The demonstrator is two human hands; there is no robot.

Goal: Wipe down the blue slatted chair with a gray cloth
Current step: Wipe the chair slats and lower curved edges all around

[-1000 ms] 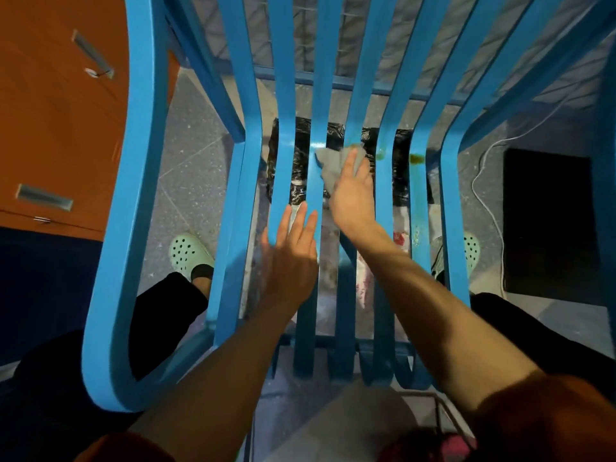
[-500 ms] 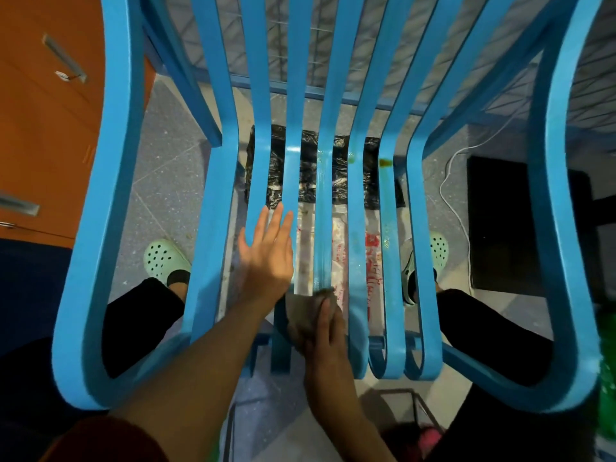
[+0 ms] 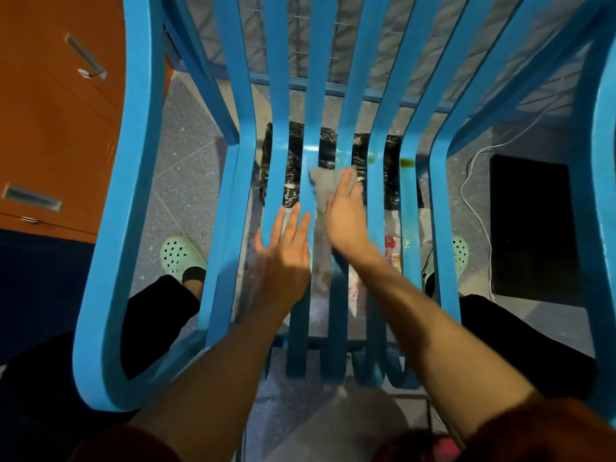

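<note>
Legible text: none. Red print on sheet (image 3: 389,243) under chair (image 3: 140,161), near right. Blurred, unreadable.

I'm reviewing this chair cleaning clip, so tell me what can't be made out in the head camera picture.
Head view:
Cloth: mostly under the right hand, so its full shape is hidden.
Chair: its back top and right side are cut off by the picture edges.
Left hand: motion-blurred; whether it touches the slats is unclear.
Brownish spot on a slat: too small to identify.
</note>
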